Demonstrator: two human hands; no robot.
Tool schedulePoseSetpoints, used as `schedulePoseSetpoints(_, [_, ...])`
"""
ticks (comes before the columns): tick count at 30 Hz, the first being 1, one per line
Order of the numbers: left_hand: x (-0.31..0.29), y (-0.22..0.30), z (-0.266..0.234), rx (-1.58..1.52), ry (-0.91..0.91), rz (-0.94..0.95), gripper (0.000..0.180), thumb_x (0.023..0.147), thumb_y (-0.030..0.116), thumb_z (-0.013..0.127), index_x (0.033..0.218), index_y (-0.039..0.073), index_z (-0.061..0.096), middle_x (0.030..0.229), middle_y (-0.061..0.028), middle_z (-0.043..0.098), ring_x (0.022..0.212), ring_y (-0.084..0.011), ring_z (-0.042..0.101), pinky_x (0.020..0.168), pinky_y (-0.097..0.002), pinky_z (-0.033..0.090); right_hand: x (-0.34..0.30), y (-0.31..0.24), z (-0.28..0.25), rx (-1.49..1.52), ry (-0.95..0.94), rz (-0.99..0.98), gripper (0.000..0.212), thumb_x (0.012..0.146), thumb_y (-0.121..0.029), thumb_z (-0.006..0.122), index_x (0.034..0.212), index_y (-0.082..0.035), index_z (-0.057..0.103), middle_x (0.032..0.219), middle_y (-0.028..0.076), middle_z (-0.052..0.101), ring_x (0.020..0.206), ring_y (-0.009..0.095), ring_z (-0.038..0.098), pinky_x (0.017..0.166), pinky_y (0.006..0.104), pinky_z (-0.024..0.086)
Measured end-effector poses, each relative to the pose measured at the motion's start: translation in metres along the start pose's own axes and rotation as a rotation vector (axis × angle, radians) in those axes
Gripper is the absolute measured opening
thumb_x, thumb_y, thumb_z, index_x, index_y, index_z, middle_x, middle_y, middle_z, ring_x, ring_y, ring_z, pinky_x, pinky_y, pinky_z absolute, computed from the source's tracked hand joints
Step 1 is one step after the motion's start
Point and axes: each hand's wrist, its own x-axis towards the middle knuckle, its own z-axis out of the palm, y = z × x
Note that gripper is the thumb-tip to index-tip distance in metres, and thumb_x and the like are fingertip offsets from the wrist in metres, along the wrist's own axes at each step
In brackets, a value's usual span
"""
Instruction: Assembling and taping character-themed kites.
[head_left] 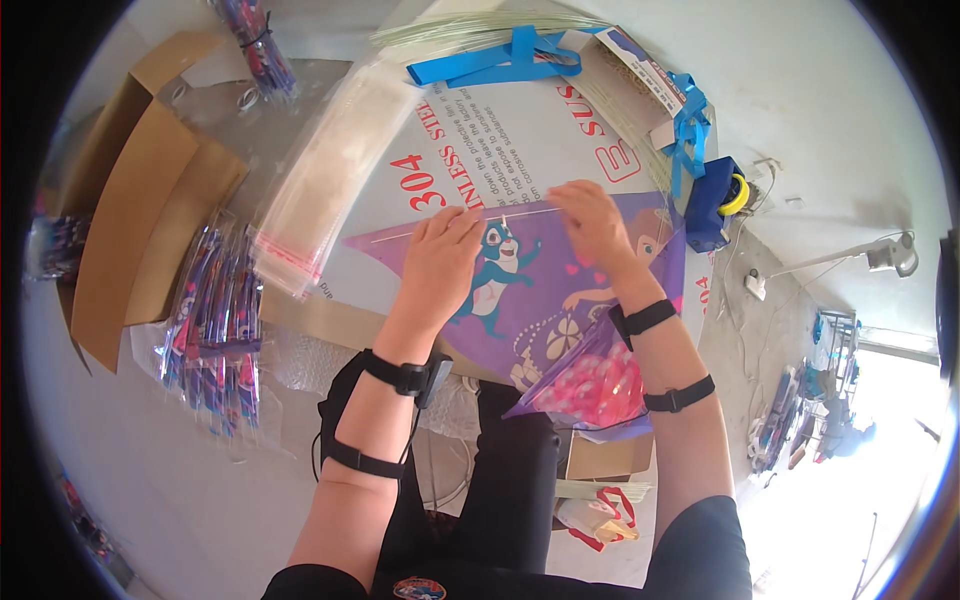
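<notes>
A purple kite (512,320) printed with cartoon figures lies spread on the table before me. A thin pale rod (395,238) runs along its far edge. My left hand (440,255) is closed over that edge, its fingers bent round the rod. Farther right, my right hand (592,225) is at the same edge with its fingers drawn together; what they pinch is hidden. Between the hands a small white piece (504,222) sits at the rod. Pink-and-white printed material (600,385) shows at the kite's near corner, below my right wrist.
Clear plastic sleeves (340,160) lie left of the kite. Blue ribbon (500,66) and thin pale rods (470,28) line the table's far side. A blue tape dispenser (712,208) stands right. At left are a cardboard box (140,220) and packed kites (215,335).
</notes>
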Motion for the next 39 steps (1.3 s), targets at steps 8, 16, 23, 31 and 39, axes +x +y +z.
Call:
schedulePoseSetpoints(8, [0.005,0.001,0.024,0.023,-0.109,0.042,0.034,0.081,0.011,0.061,0.114,0.003,0.059,0.122,-0.0015,0.055,0.117,-0.0215,0.046,0.095,-0.0377,0.038,0.006,-0.04,0.006,-0.119,-0.283,-0.131,0.031,0.071,-0.004,0.062,0.101,-0.01,0.067,0.113,-0.003,0.063,0.114,0.023,0.051,0.093,0.0391,0.042])
schedulePoseSetpoints(16, [0.007,0.001,0.039,0.019,-0.127,0.052,0.035,0.083,0.014,0.06,0.115,0.002,0.058,0.123,-0.0018,0.055,0.118,-0.0215,0.044,0.097,-0.0375,0.036,0.003,-0.033,0.016,-0.073,-0.266,-0.129,0.029,0.076,-0.006,0.061,0.103,-0.012,0.067,0.113,-0.004,0.063,0.114,0.022,0.052,0.094,0.0386,0.041])
schedulePoseSetpoints(23, [0.006,-0.003,0.031,0.05,-0.14,0.016,0.034,0.083,0.015,0.06,0.116,0.007,0.06,0.123,0.0028,0.056,0.119,-0.0201,0.044,0.099,-0.0382,0.035,0.001,-0.027,0.013,-0.117,-0.305,-0.163,0.034,0.077,-0.007,0.059,0.108,-0.015,0.067,0.116,-0.006,0.062,0.117,0.02,0.05,0.098,0.0399,0.04])
schedulePoseSetpoints(31, [-0.012,-0.023,-0.004,0.106,-0.204,-0.029,0.034,0.083,0.017,0.06,0.117,0.012,0.061,0.126,0.0041,0.055,0.12,-0.0194,0.045,0.1,-0.0403,0.034,-0.017,0.012,-0.029,-0.271,-0.353,-0.111,0.032,0.081,-0.008,0.056,0.111,-0.016,0.065,0.12,-0.005,0.06,0.126,0.021,0.044,0.106,0.0419,0.034])
schedulePoseSetpoints(39, [-0.06,-0.047,-0.05,0.261,-0.259,-0.21,0.037,0.087,0.018,0.057,0.123,0.01,0.056,0.129,0.0008,0.054,0.124,-0.0223,0.044,0.102,-0.0441,0.034,-0.043,0.044,-0.055,-0.385,-0.327,0.036,0.031,0.084,-0.007,0.054,0.112,-0.016,0.064,0.122,-0.003,0.06,0.125,0.022,0.045,0.106,0.0409,0.034])
